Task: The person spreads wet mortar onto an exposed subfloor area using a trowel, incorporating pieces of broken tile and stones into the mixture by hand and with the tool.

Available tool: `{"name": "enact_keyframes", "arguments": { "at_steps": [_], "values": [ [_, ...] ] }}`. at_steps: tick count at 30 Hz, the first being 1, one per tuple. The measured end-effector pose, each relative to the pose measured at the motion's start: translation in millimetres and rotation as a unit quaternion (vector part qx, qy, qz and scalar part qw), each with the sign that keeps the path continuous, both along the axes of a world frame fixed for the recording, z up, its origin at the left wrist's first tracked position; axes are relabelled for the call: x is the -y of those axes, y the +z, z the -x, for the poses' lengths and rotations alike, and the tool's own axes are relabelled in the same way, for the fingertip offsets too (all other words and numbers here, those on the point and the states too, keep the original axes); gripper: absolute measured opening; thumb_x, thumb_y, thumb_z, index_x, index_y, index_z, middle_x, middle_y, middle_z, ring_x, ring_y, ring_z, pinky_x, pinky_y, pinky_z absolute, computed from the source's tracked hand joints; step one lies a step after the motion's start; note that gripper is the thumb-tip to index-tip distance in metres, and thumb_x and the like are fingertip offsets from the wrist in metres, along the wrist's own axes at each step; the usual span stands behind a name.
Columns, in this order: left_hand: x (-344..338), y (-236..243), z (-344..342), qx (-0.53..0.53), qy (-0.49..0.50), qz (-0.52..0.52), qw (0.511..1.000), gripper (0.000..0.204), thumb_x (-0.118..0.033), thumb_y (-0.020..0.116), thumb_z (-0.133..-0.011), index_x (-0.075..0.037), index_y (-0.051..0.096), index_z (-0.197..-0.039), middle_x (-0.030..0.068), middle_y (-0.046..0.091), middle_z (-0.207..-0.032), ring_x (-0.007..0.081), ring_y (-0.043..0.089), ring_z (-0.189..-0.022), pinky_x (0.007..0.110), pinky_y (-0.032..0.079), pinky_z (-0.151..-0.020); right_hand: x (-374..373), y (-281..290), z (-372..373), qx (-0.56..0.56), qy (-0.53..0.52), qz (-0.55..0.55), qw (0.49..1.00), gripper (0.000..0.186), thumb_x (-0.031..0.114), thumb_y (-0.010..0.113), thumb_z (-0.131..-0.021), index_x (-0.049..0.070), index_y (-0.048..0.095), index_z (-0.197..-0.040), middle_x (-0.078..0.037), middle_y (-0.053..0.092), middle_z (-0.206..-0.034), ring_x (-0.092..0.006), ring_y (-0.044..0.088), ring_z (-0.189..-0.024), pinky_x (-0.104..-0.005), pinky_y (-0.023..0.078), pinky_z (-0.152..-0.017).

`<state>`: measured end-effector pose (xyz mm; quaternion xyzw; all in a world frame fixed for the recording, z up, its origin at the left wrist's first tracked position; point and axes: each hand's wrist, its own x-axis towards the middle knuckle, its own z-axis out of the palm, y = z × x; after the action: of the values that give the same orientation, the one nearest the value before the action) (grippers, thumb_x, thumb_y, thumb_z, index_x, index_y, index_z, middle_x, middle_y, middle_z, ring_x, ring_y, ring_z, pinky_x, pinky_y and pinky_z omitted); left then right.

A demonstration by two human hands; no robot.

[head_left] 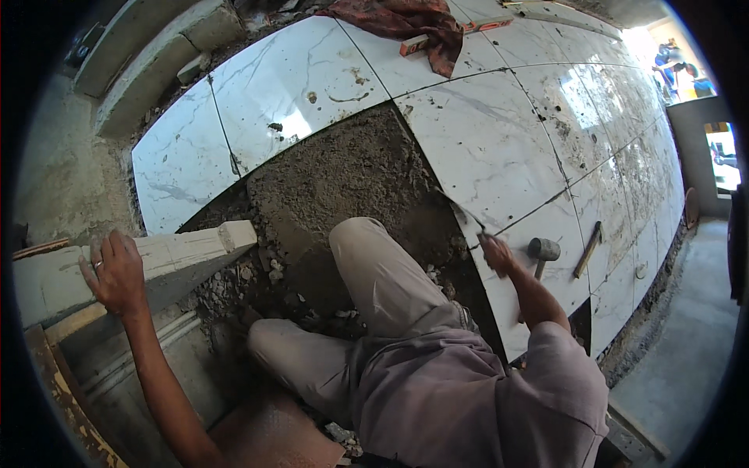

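My left hand (pixel 117 273) lies with its fingers spread on top of a pale concrete ledge (pixel 183 249), gripping nothing. In my right hand (pixel 499 256), closed fingers hold a thin dark tool that looks like a trowel (pixel 466 214), seen nearly edge-on. Its tip points toward the edge of a white marbled tile (pixel 468 148), beside the bed of grey mortar (pixel 335 168). Just right of this hand, a rubber mallet (pixel 544 249) with a dark head is on the tiles. My bent knees are at the near side of the mortar bed.
A reddish cloth (pixel 406 23) and an orange level (pixel 488 25) lie on the far tiles. A wooden-handled tool (pixel 587 249) rests farther right. Concrete steps (pixel 164 70) rise at the far left. Rubble (pixel 226 288) fills the gap near the ledge. Mortar crumbs dot the tiles.
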<state>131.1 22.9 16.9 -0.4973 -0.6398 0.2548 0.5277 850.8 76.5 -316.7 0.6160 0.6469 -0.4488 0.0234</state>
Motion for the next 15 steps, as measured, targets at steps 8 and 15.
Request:
{"name": "enact_keyframes", "arguments": {
  "at_steps": [8, 15],
  "values": [
    [0.8, -5.3, 6.1, -0.002, 0.009, -0.008, 1.000, 0.012, -0.034, 0.066, -0.084, -0.023, 0.066, -0.090, -0.0093, 0.065, -0.087, 0.0097, 0.061, -0.099, 0.037, 0.042, -0.097, -17.4, 19.4, 91.2, -0.030, -0.100, -0.096, 0.990, 0.053, 0.035, 0.050, -0.091, 0.004, 0.042, -0.132, -0.018, 0.063, -0.089, -0.0282, 0.063, -0.076, -0.0427, 0.049, -0.071],
    [-8.7, 1.3, -4.0, -0.004, 0.002, -0.024, 1.000, 0.008, -0.031, 0.065, -0.083, -0.024, 0.063, -0.084, -0.0087, 0.061, -0.083, 0.0085, 0.060, -0.100, 0.035, 0.040, -0.098, -171.5, 7.5, 263.0, -0.088, -0.107, -0.189, 0.972, 0.043, 0.029, 0.051, -0.092, 0.002, 0.043, -0.124, -0.029, 0.057, -0.113, -0.0444, 0.054, -0.108, -0.0491, 0.043, -0.089]
  ]
}}
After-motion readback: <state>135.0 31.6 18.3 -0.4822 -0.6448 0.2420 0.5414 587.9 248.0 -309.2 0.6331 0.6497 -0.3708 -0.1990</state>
